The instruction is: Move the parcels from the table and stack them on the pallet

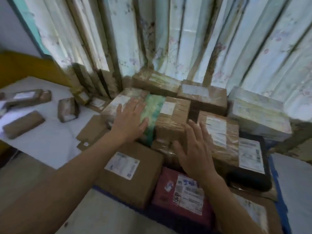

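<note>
both open hands, left hand (130, 122) and right hand (194, 149), rest spread flat on taped parcel (168, 122).

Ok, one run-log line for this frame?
stacking | left hand open on green-taped parcel | right hand open over stack | parcels left on table

pallet (278, 196) mostly hidden (parcel labels (122, 165) blurred).

Small parcels (23, 124) are lying on the tabletop (50, 142) at the left; stacked parcels (170, 119) are sitting to its right, before the curtain (185, 39).
</note>
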Available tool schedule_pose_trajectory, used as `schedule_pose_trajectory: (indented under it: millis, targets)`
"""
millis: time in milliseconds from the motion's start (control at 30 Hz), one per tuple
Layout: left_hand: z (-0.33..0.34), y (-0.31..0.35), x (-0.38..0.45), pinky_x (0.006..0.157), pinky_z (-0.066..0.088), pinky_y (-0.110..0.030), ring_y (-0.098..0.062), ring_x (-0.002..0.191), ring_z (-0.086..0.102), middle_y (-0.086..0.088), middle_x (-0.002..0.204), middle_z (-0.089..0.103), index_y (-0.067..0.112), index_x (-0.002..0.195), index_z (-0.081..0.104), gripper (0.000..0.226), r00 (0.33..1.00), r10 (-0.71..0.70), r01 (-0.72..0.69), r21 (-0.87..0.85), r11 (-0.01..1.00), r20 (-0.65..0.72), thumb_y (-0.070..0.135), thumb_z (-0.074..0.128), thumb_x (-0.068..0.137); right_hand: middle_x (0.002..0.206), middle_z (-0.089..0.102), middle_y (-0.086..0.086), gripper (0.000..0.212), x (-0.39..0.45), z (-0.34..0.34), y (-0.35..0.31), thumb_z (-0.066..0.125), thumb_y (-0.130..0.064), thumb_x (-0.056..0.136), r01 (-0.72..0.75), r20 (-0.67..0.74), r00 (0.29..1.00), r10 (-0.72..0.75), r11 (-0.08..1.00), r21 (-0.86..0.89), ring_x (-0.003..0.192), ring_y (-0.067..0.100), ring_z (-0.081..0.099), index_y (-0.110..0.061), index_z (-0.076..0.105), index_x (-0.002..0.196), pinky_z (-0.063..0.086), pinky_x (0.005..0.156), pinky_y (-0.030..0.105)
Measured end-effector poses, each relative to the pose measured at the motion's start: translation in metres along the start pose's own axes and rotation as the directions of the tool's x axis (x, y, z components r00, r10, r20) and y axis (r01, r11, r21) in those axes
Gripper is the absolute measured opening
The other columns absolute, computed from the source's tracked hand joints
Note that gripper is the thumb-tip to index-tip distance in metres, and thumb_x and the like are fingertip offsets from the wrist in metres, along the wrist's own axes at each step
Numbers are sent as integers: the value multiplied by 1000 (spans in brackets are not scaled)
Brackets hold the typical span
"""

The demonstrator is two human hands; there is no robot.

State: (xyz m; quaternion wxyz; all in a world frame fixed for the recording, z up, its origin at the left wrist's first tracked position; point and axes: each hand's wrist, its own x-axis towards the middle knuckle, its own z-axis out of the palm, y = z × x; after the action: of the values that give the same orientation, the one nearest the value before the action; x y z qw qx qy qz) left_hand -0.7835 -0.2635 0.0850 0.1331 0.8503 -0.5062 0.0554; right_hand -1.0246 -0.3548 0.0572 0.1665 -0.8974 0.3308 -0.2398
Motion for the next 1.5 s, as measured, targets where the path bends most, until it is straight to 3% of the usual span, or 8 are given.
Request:
schedule_pose_trajectory:
  millis: [100,233,433,633,1033,1233,1367,1500]
  targets:
    - [-18,-114,-39,121,16,-61,-25,156,13,-4,169,20,22,159,28,62,988,-152,152,34,988,0,48,37,104,168,20,2,67,17,54,-80,54,-49,98,43,73,996,-42,999,-10,158,29,1,-26,30,156,7,124,62]
    - [-36,-239,-82,122,11,-62,-24,158,7,-4,171,13,20,161,23,62,939,-339,336,48,941,66,46,37,106,170,14,-1,71,32,117,-178,56,-45,99,88,152,984,-98,993,77,158,21,-6,-25,25,160,5,127,55]
    - [-36,-347,-87,122,8,-64,-24,158,3,-4,171,9,21,162,14,66,901,-409,409,33,912,145,47,36,105,171,10,-3,70,70,189,-275,58,-40,99,105,235,962,-136,984,142,158,19,-5,-25,25,160,9,129,48]
    - [-6,-418,-27,121,8,-64,-24,158,2,-4,171,7,22,163,9,69,900,-400,398,48,916,173,48,37,105,170,10,2,75,135,265,-303,59,-42,99,60,354,931,-88,994,91,158,25,-4,-21,19,160,-4,123,38]
    - [64,-566,87,123,18,-60,-27,157,12,-8,170,12,18,163,9,73,814,-393,441,-16,897,427,52,36,104,164,23,2,66,241,372,-339,57,-32,101,-264,563,809,165,959,98,152,22,21,-21,26,158,25,123,42]
    - [100,-644,168,115,32,-61,-35,145,36,-10,162,30,21,159,20,74,775,-369,462,-60,885,512,51,46,96,159,35,6,64,295,461,-366,59,-28,100,-447,585,755,295,885,129,145,22,35,-18,31,156,31,120,37]
    - [135,-702,224,115,36,-54,-38,142,40,-15,158,36,15,156,30,74,741,-331,475,-109,873,584,51,48,94,152,47,10,64,326,537,-393,59,-36,99,-717,681,560,471,687,114,135,28,49,-18,33,155,41,106,34]
    - [170,-736,257,118,35,-46,-36,145,37,-16,161,33,10,159,26,75,741,-249,443,-176,879,624,44,54,99,130,61,11,83,344,608,-413,59,-67,87,-964,740,265,619,156,214,101,25,66,-24,33,152,52,72,35]
